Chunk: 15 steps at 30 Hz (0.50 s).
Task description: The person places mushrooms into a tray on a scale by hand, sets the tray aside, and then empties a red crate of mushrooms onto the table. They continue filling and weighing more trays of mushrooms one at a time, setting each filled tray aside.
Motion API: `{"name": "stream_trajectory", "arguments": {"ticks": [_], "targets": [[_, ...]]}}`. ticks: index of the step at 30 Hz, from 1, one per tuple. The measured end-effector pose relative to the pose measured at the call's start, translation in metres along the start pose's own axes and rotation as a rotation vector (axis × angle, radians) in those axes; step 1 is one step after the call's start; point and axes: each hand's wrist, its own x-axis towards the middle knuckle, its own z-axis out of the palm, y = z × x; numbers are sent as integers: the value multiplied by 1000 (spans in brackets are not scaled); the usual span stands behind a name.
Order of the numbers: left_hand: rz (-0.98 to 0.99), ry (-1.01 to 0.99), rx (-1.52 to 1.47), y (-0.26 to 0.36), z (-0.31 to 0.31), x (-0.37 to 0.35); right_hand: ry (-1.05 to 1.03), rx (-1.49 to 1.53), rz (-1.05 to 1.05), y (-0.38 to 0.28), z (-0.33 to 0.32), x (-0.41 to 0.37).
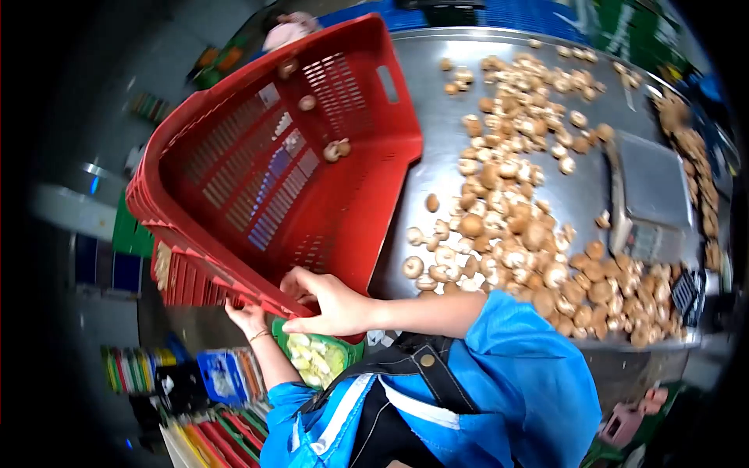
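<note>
A red plastic crate (343,195) is tipped on its side, its open top facing the steel table. A few mushrooms (336,150) are still inside it. My right hand (331,304) is closed over the crate's near rim, with the thumb outside and the fingers inside. Lower on the outer side, my left hand (248,318) holds the crate's edge from beneath, its fingertips partly hidden. Many brown mushrooms (499,210) lie loose on the steel table (421,86) beside the crate.
A weighing scale (654,195) stands among the mushrooms at the right of the table. Another red crate (191,281) sits below the tipped one. A green crate with pale vegetables (316,359) is near my body. Several coloured crates (218,429) stand at lower left.
</note>
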Motion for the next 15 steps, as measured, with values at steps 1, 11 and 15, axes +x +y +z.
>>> {"name": "stream_trajectory", "arguments": {"ticks": [1,11,15], "targets": [[-79,-89,33,13,-36,31,-36,-31,50,4,6,7],[-104,-56,70,-35,-192,17,-208,-176,159,129,118,42],[-174,-66,0,-25,-194,16,-96,-151,92,176,174,84]]}}
